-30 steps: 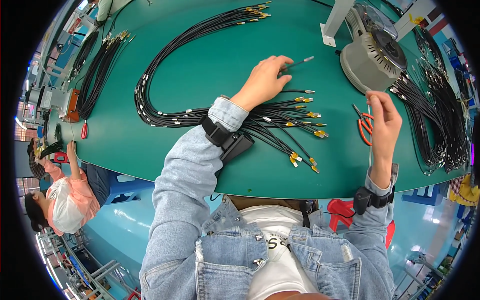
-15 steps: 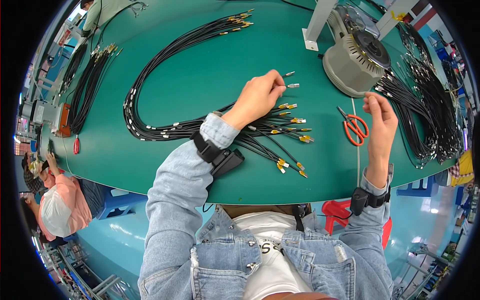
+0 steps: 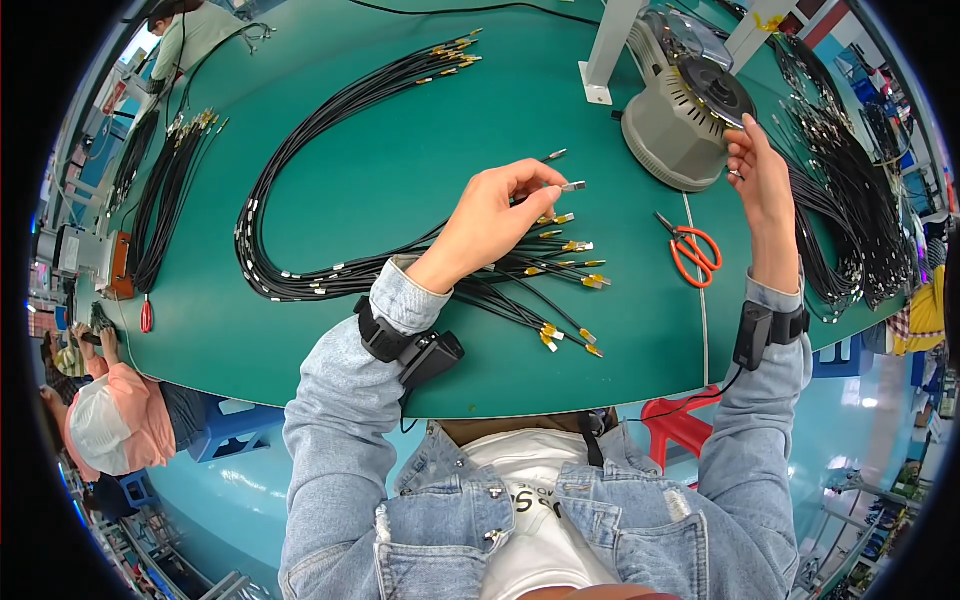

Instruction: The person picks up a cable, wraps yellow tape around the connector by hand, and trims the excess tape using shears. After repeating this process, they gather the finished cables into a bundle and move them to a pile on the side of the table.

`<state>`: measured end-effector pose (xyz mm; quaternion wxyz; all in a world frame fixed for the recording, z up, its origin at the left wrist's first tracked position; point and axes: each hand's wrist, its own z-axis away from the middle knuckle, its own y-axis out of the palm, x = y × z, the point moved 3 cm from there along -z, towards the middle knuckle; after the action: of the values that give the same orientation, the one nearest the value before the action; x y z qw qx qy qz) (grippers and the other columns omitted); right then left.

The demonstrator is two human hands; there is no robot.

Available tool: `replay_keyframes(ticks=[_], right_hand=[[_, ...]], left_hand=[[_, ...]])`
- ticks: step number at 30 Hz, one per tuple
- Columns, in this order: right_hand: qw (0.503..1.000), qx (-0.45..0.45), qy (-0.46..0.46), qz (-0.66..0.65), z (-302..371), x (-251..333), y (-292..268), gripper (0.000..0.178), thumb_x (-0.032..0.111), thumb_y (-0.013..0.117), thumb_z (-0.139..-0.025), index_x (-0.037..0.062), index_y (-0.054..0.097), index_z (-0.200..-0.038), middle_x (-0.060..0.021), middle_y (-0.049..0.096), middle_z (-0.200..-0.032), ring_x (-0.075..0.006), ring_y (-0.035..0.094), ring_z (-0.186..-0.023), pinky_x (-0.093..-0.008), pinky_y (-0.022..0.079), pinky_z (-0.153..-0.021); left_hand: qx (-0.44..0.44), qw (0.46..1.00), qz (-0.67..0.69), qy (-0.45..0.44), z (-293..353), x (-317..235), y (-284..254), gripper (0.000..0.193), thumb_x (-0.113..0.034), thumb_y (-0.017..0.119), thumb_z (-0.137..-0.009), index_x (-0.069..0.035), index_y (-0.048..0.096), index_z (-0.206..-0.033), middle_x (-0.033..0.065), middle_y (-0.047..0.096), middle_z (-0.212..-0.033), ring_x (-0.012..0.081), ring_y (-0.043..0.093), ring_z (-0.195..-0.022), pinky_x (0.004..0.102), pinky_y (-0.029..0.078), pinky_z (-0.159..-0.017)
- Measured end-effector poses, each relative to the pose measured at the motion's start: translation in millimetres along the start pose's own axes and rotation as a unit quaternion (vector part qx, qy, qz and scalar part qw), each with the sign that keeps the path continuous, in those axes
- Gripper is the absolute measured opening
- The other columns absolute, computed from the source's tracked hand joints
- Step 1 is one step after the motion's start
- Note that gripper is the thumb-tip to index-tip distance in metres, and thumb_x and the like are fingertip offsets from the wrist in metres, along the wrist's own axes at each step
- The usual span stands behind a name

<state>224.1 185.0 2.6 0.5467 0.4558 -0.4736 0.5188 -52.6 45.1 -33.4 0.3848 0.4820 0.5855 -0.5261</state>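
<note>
My left hand (image 3: pixel 490 218) is closed on a black cable, pinching it just behind its silver metal end (image 3: pixel 573 186). Beneath that hand runs a curved bundle of black cables (image 3: pixel 262 165) with white labels; many of its ends carry yellow wraps. My right hand (image 3: pixel 766 185) is raised beside a grey round tape dispenser (image 3: pixel 672 140), index fingertip at the rim of its dark disc and the other fingers curled. Whatever the right fingers hold is too small to make out. Orange-handled snips (image 3: pixel 697 262) lie on the green table between my hands.
Another large pile of black cables (image 3: pixel 850 200) lies beyond my right hand. More cables (image 3: pixel 170 205) lie at the far left, beside an orange-and-grey device (image 3: pixel 122 265). A white metal post (image 3: pixel 608 55) stands by the dispenser. Other people sit at the left.
My right hand has moved up to the dispenser's disc. My left hand has shifted slightly left and down, still pinching the cable. The whole view has shifted a little.
</note>
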Motion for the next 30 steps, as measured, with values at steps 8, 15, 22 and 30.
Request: replay_keyframes(ticks=[8, 15, 22, 30], right_hand=[[0.999, 0.041, -0.006, -0.016, -14.2, -8.8, -2.2, 0.022, 0.027, 0.062, -0.083, 0.0059, 0.060, -0.082, 0.0050, 0.052, -0.068, -0.0051, 0.045, -0.058, -0.0206, 0.033, -0.054], [0.999, 0.043, -0.003, -0.029, -10.9, -6.9, -6.6, 0.022, 0.028, 0.063, -0.082, 0.0063, 0.061, -0.085, 0.0046, 0.054, -0.070, -0.0054, 0.046, -0.060, -0.0212, 0.034, -0.055], [0.999, 0.008, 0.037, -0.029, -9.2, 1.0, -26.1, 0.029, 0.036, 0.064, -0.081, 0.0084, 0.060, -0.088, 0.0055, 0.053, -0.071, -0.0062, 0.047, -0.062, -0.0230, 0.035, -0.058], [0.999, 0.036, 0.029, -0.005, -26.3, -3.0, -30.4, 0.020, 0.029, 0.063, -0.082, 0.0095, 0.059, -0.085, 0.0050, 0.053, -0.073, -0.0061, 0.047, -0.064, -0.0223, 0.035, -0.058]], left_hand=[[0.008, 1.000, 0.006, -0.009, 1.1, 0.2, -0.5, 0.018, -0.013, 0.056, -0.085, 0.002, 0.060, -0.095, 0.0028, 0.059, -0.072, 0.0077, 0.055, -0.066, 0.0226, 0.044, -0.060], [0.000, 0.999, 0.035, 0.001, -0.2, 3.0, -1.3, 0.019, -0.013, 0.057, -0.086, 0.002, 0.060, -0.095, 0.0026, 0.059, -0.072, 0.0075, 0.055, -0.067, 0.0224, 0.044, -0.061], [0.003, 0.999, 0.035, 0.000, -0.5, 3.0, -3.4, 0.019, -0.013, 0.057, -0.085, 0.002, 0.060, -0.095, 0.0020, 0.059, -0.072, 0.0068, 0.054, -0.066, 0.0216, 0.043, -0.060], [0.005, 0.999, 0.047, 0.002, -1.1, 1.7, -2.1, 0.018, -0.013, 0.057, -0.085, 0.002, 0.061, -0.094, 0.0012, 0.058, -0.072, 0.0063, 0.053, -0.065, 0.0213, 0.043, -0.059]])
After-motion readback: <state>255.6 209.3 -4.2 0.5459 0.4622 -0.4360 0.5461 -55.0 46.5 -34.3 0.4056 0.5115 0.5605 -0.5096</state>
